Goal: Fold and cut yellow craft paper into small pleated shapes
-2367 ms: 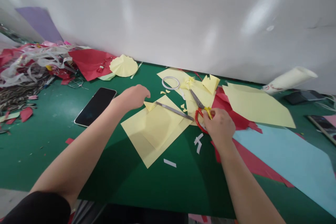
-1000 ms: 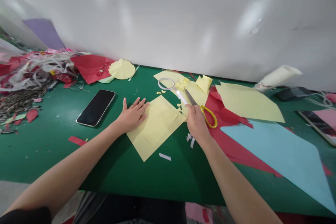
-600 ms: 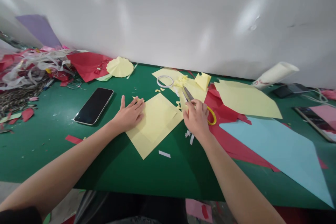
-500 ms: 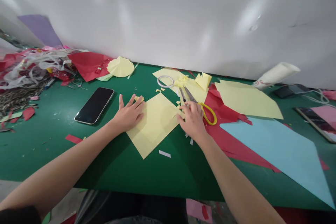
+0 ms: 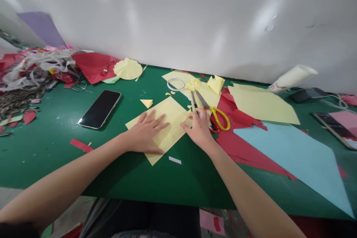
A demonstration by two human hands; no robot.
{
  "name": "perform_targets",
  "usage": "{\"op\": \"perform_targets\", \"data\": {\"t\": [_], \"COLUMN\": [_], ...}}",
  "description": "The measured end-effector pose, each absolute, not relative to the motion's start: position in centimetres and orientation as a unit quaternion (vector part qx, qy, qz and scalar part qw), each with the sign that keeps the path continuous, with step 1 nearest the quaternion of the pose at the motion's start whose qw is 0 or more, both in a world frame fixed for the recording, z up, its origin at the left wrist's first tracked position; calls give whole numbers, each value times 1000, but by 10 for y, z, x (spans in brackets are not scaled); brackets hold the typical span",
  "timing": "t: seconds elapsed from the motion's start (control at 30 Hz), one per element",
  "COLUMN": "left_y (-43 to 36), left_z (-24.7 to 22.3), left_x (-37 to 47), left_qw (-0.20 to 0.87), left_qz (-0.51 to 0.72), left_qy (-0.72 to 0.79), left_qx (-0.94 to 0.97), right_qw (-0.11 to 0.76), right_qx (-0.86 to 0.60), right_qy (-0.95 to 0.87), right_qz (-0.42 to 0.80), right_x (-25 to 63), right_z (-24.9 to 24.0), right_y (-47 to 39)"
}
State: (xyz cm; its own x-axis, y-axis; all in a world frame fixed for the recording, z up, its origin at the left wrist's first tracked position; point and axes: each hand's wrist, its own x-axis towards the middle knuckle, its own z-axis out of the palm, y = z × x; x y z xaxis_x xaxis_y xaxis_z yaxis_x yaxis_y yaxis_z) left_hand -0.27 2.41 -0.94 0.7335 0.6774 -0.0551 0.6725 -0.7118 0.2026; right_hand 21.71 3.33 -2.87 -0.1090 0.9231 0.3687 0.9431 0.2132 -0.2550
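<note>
A square sheet of pale yellow paper [image 5: 173, 134] lies cornerwise before me. My left hand [image 5: 146, 132] rests flat on its left half, fingers spread. At the sheet's right corner, my right hand [image 5: 197, 126] has thumb and bent fingers closed on the edge. Just beyond that hand lie scissors with yellow handles [image 5: 222, 119] and a dark-tipped tool [image 5: 194, 103], partly hidden by the fingers. A red handle [image 5: 214, 124] shows beside them. A small folded yellow piece [image 5: 147, 102] sits off the sheet's upper left edge.
A phone [image 5: 100, 109] lies to the left, near a heap of scraps and ties [image 5: 30, 70]. Behind are a pleated yellow paper circle [image 5: 128, 69] and a white ring [image 5: 175, 84]. Red paper [image 5: 245, 148], blue paper [image 5: 295, 160] and a white roll [image 5: 294, 78] occupy the right.
My left hand has moved right and nearer, from the sheet's left edge onto its surface, uncovering the small folded piece. My right hand has shifted slightly left at the corner.
</note>
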Motion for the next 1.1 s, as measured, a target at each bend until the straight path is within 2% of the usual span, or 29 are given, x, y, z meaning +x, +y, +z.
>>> {"op": "perform_targets", "data": {"t": [0.43,0.67,1.1], "left_y": [24,23,26], "left_z": [-11,-25,-20], "left_x": [-3,2,3], "left_qw": [136,137,202], "left_qz": [51,114,139], "left_qy": [358,495,444], "left_qx": [922,850,862], "right_qw": [233,247,224], "right_qx": [-610,-579,-596], "right_qy": [-754,-771,-754], "right_qz": [73,100,159], "right_x": [211,207,207], "right_z": [-22,-17,-9], "right_y": [32,26,25]}}
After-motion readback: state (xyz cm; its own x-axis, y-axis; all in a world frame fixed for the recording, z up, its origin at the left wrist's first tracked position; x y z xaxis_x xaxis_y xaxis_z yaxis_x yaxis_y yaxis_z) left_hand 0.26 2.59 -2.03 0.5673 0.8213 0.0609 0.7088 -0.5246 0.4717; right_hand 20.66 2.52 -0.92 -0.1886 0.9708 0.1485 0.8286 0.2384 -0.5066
